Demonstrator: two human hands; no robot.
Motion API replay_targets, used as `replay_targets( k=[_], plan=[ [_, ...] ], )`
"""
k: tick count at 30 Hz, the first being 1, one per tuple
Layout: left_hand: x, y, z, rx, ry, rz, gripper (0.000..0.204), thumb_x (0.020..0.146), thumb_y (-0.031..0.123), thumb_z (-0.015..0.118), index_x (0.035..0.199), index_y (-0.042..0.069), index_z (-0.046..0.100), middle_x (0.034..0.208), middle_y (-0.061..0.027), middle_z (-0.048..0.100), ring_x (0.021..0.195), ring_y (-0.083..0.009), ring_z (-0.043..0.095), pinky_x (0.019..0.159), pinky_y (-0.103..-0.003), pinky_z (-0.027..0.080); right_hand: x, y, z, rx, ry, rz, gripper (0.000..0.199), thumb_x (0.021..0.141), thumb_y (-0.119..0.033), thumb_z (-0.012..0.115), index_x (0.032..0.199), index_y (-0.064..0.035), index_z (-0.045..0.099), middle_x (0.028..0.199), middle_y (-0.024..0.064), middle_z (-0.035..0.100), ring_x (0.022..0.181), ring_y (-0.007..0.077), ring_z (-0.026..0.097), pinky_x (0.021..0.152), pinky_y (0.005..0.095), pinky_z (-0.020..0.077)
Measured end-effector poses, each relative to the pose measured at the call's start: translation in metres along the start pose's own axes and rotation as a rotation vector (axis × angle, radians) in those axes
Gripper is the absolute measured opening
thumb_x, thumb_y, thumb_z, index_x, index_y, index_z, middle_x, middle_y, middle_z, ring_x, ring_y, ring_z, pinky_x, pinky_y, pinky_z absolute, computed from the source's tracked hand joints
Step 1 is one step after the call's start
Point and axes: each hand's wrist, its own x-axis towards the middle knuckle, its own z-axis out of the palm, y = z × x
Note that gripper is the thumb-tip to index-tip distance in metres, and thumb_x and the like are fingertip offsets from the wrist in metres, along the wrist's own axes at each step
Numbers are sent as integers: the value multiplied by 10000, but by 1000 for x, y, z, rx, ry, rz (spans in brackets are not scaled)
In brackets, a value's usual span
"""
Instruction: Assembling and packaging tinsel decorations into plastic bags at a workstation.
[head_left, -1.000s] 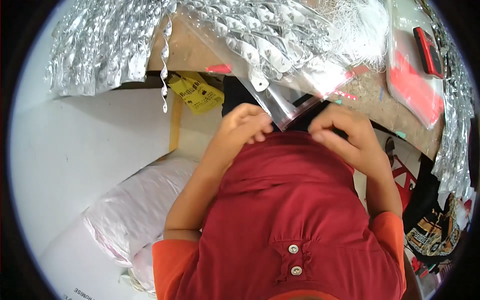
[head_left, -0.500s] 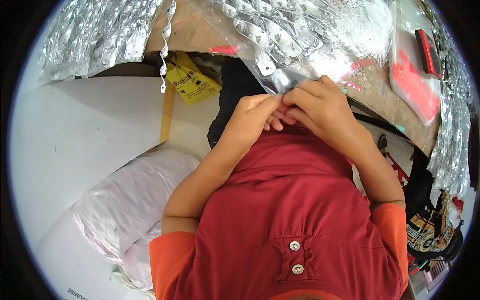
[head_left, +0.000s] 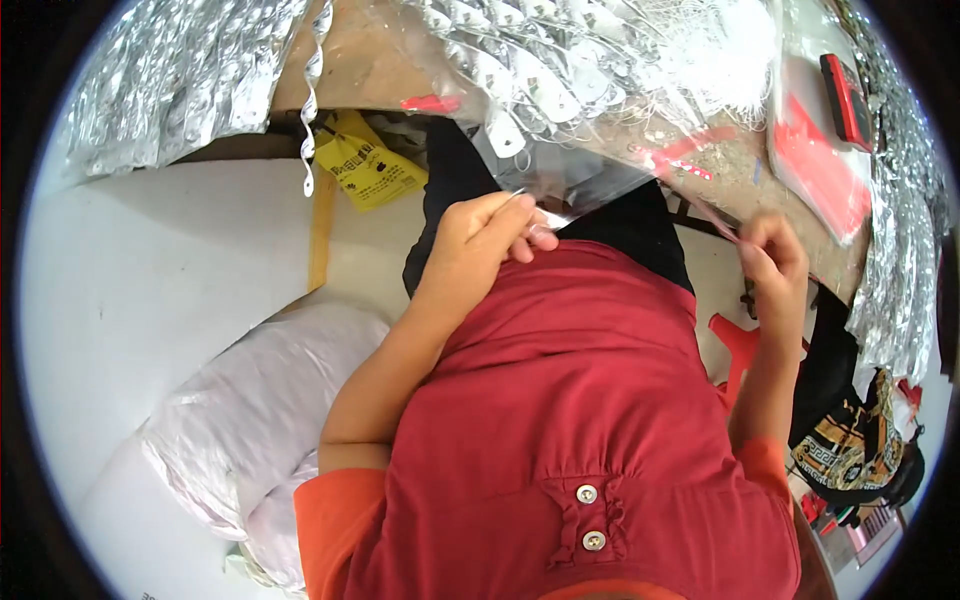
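Observation:
My left hand [head_left: 482,235] is closed on the edge of a clear plastic bag [head_left: 600,190], its thumb pressed against the curled fingers. The bag hangs over the table's front edge above my lap. Silver twisted spiral ornaments [head_left: 545,85] with white strings [head_left: 715,60] lie at the bag's far end; I cannot tell whether they are inside it. Off to the right, my right hand [head_left: 775,250] pinches the end of a thin, pinkish strip [head_left: 712,212]. That strip runs back toward the table edge, where its far end is hard to make out.
More silver spirals hang at the left [head_left: 185,85] and right [head_left: 905,220]. A red and black device [head_left: 846,100] rests on a clear, red-marked plastic packet [head_left: 815,180]. Below the brown table [head_left: 350,60] are a yellow bag [head_left: 368,165] and a whitish stuffed sack [head_left: 265,400].
My hands were together at the bag's edge. The right hand has drawn away to the right with the thin strip, while the left has shifted slightly left and stays on the bag.

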Motion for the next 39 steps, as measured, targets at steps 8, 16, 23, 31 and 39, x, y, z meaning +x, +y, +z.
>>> replay_targets(
  k=[8,16,23,31,39],
  plan=[
    [-19,5,-40,176,24,-19,322,925,247,494,809,-8,653,765,-70,668,618,-69,511,592,-206,400,-123,156,-86,137,308,577,73,791,-130,574,814,-77,529,711,-15,511,617,81,452,566,205,351],
    [-35,0,-67,563,427,142,264,879,169,576,1070,-12,603,981,-136,664,748,-141,589,720,-261,469,-136,231,-106,-1284,-836,389,265,809,-317,598,882,-68,653,807,142,668,723,334,651,588,430,497],
    [10,12,-70,1283,406,1078,657,659,62,720,1259,240,519,1421,-129,351,1274,-368,359,1007,-497,317,6,-22,-8,-633,-153,-57,136,752,7,638,817,-25,524,733,55,559,611,153,512,580,266,413],
    [20,24,-74,1466,195,1188,487,758,83,644,1226,176,546,1297,-38,517,1213,-269,463,969,-440,400,57,-42,23,-874,-209,-611,560,825,-82,575,1363,-88,420,1386,155,413,1266,309,413,1032,367,333],
    [19,15,-71,1374,186,1135,508,772,71,636,1254,170,511,1332,-68,470,1232,-299,444,991,-460,384,127,-63,93,-990,-394,-883,601,900,-434,446,1418,-148,343,1491,80,272,1388,274,206,1116,449,139]
  ],
)
